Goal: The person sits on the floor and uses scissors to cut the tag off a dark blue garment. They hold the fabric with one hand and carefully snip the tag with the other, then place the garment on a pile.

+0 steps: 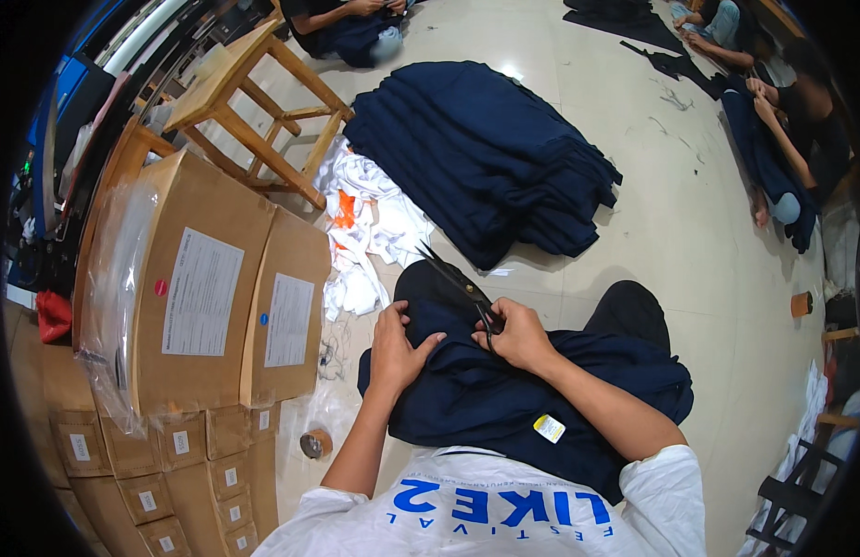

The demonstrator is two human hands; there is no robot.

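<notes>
Dark navy cloth, perhaps a garment, is spread over my lap, with a small white and yellow label on it. My right hand is closed round the handles of black scissors. Their blades stand slightly apart and point away to the upper left, above my knee. On the cloth to the left of the scissors rests my left hand, its thumb spread from its fingers. Whether the fingertips pinch a fold there cannot be made out.
Beyond my knees lies a large navy cloth pile, with white scraps beside it. Left stand cardboard boxes and a wooden stool. A brown tape roll is on the floor. Other people sit at the far left and right.
</notes>
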